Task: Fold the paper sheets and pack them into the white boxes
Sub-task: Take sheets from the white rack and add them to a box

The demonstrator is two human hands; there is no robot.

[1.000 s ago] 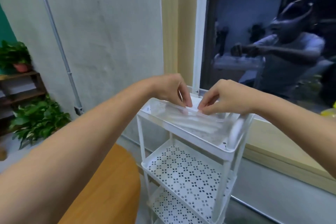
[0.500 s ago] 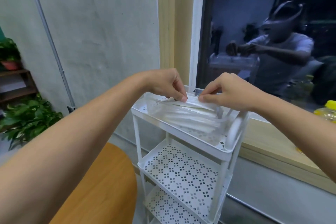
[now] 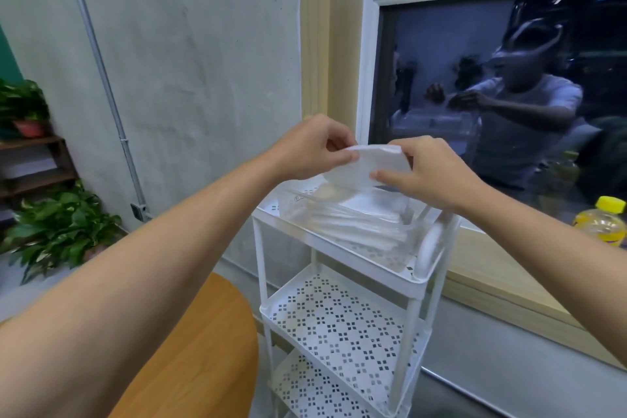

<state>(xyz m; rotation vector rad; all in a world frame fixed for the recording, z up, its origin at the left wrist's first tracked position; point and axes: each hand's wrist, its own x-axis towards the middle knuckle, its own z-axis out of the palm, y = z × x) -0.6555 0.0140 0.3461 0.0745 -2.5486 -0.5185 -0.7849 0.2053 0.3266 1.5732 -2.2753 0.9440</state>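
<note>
Head view is showing what I am judging to be the fetching step: the left hand (image 3: 312, 149) and the right hand (image 3: 431, 173) are holding one paper sheet (image 3: 366, 168) between them, just above the clear wrapper (image 3: 342, 214) lying on the top tray of a white cart (image 3: 420, 282). Each grip is pinching the sheet between thumb and fingertips, the left at its left edge and the right at its right edge. The sheet is looking thin, matte and white, bowing upward in a soft arch with a rounded upper outline, so it is likely handling limp and creasing easily. Beneath it the wrapper is appearing glossy, crinkled and see-through, with a stack (image 3: 359, 231) of flat white sheets resting inside. The cart's trays are looking hard and smooth, punched with small diamond clusters. No fold is showing in the sheet and no white box is appearing in view, so folding and packing are both lying ahead. The next move is probably calling for carrying the sheet clear of the wrapper to a flat surface, perhaps the smooth wooden counter (image 3: 190, 349) at lower left, while keeping both pinches light so the paper is not tearing or wrinkling.
</note>
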